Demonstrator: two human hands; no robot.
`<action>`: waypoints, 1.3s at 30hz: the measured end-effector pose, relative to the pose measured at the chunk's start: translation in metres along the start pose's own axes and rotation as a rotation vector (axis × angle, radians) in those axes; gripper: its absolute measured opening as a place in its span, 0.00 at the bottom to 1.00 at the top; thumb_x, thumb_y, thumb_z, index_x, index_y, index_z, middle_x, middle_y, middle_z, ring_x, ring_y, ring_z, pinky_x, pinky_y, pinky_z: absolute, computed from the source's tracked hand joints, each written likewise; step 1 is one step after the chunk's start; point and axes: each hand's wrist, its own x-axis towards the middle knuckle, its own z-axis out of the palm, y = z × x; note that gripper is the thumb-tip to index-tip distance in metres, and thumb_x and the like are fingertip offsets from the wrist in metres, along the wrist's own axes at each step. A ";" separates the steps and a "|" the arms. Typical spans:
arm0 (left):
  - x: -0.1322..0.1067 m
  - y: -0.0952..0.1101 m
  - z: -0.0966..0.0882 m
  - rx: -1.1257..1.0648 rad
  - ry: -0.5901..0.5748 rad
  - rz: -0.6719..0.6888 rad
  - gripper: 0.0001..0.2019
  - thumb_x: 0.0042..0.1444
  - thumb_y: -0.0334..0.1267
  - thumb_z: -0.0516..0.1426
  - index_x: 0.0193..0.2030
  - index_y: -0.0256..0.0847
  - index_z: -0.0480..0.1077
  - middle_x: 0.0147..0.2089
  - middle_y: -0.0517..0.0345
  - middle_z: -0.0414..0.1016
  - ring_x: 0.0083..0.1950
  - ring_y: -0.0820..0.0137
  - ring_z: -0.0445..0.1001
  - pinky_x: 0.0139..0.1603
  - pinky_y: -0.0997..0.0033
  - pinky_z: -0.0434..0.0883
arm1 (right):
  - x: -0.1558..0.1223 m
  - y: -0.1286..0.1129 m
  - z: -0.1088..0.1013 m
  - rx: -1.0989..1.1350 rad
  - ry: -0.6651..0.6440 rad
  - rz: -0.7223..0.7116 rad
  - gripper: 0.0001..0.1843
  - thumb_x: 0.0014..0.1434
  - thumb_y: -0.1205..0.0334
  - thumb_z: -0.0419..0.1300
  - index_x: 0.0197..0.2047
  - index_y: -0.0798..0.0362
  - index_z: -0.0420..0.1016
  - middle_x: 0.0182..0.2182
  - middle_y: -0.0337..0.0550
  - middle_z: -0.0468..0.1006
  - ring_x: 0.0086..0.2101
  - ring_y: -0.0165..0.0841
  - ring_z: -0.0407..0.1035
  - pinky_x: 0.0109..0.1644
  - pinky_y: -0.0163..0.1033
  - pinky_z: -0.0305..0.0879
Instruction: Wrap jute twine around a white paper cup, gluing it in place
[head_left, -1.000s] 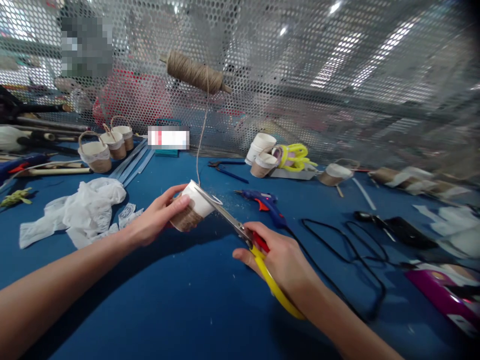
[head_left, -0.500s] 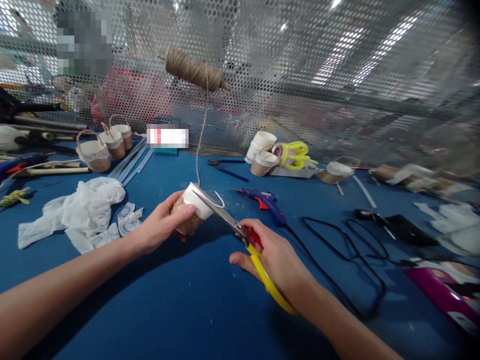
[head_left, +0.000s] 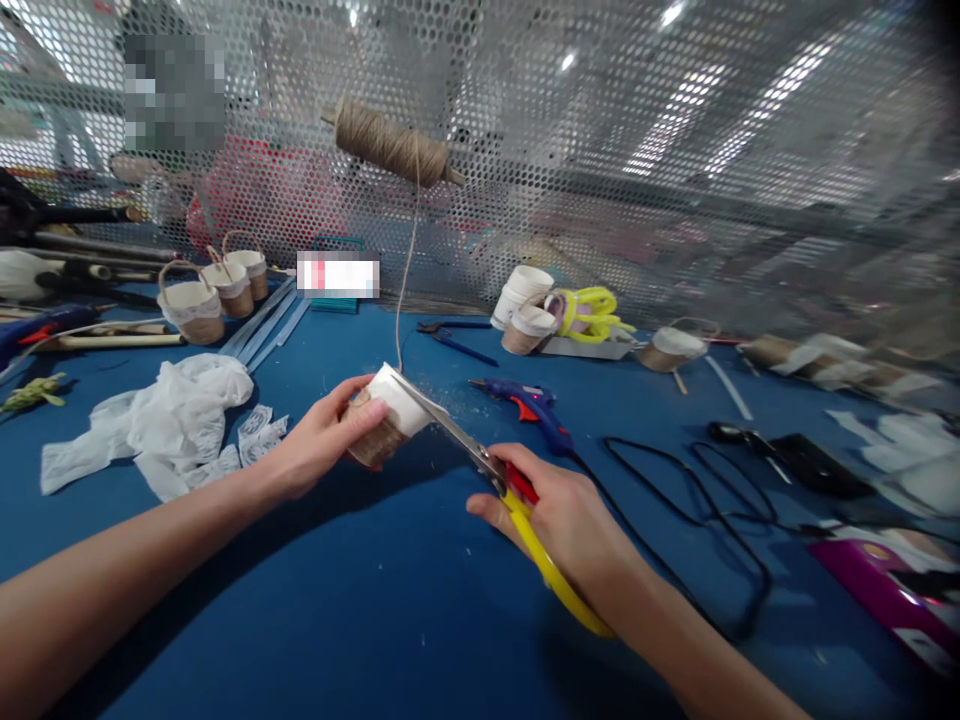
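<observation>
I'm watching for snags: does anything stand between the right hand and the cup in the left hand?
Only the scissors, held in the right hand, with their blades at the cup's rim. Nothing else visible fills that gap; the twine hangs toward the far side of the rim.

Cool, medium indoor light, brightest overhead. At upper right, slanting lamps (head_left: 769, 107) glare behind a perforated metal screen (head_left: 540, 205), broken into dots by its holes; everything beyond it is hazy. The blue table (head_left: 420, 620) is dimmer, darkening toward the bottom. A soft shadow (head_left: 330, 505) lies below the left arm (head_left: 172, 530). The white part of the held cup (head_left: 409, 408) stands out brightly. The wide view stretches the sides; a purple object (head_left: 874, 590) at right looks smeared, and the upper right corner blackens. Two patches at left are pixelated.
</observation>
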 end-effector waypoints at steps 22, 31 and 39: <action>-0.002 -0.005 0.009 0.109 0.040 0.042 0.29 0.51 0.47 0.56 0.57 0.35 0.54 0.36 0.52 0.67 0.30 0.70 0.69 0.21 0.75 0.67 | 0.001 0.003 0.005 -0.025 -0.046 0.010 0.18 0.47 0.50 0.62 0.36 0.51 0.65 0.22 0.35 0.69 0.21 0.28 0.63 0.25 0.33 0.61; 0.000 -0.002 0.002 0.026 0.019 0.018 0.30 0.50 0.48 0.58 0.56 0.38 0.55 0.40 0.49 0.68 0.34 0.66 0.71 0.28 0.68 0.71 | -0.001 0.001 0.002 -0.014 -0.021 -0.009 0.13 0.50 0.51 0.59 0.33 0.50 0.66 0.18 0.33 0.69 0.19 0.28 0.62 0.23 0.32 0.60; 0.005 -0.006 -0.006 -0.179 -0.204 -0.113 0.23 0.51 0.54 0.55 0.45 0.37 0.63 0.37 0.50 0.70 0.28 0.70 0.72 0.22 0.74 0.68 | 0.000 0.004 0.000 -0.036 -0.052 -0.019 0.17 0.46 0.48 0.63 0.35 0.50 0.66 0.22 0.34 0.71 0.21 0.29 0.65 0.26 0.33 0.62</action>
